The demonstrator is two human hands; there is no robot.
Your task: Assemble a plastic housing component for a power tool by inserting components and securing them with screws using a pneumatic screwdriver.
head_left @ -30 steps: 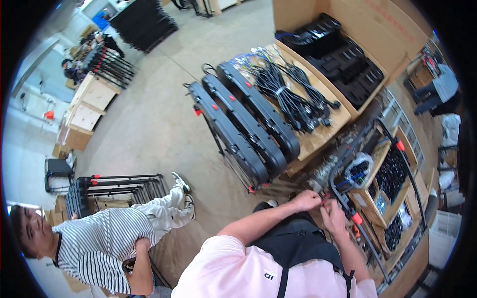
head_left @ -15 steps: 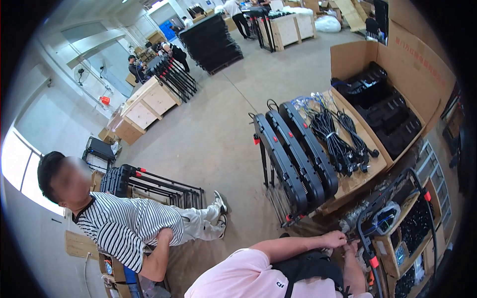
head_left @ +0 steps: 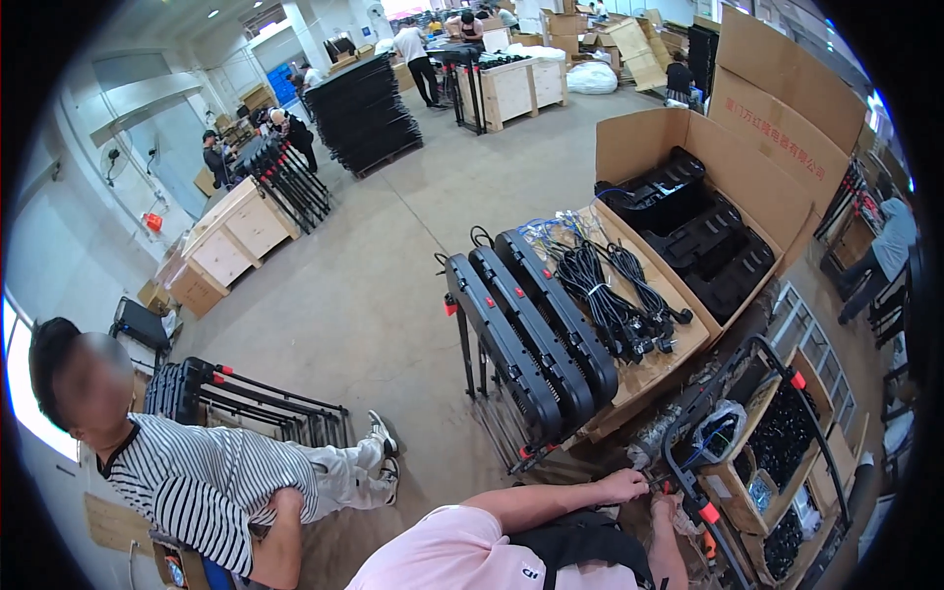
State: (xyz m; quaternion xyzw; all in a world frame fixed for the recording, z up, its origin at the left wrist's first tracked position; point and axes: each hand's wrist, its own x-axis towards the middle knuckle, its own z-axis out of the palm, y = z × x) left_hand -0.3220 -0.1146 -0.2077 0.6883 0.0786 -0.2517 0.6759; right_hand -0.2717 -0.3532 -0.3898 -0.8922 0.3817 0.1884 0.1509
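A black frame (head_left: 757,393) with red clips is gripped near its end by both the left hand (head_left: 624,484) and right hand (head_left: 667,508); finished units (head_left: 531,334) are stacked left, cables (head_left: 615,295) unused beyond.

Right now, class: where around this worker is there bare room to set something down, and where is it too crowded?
The bare concrete floor between the black panels and the seated person in stripes is free. It is crowded around the left hand and right hand, hemmed by the black frame, the cable bundles and the parts trays.
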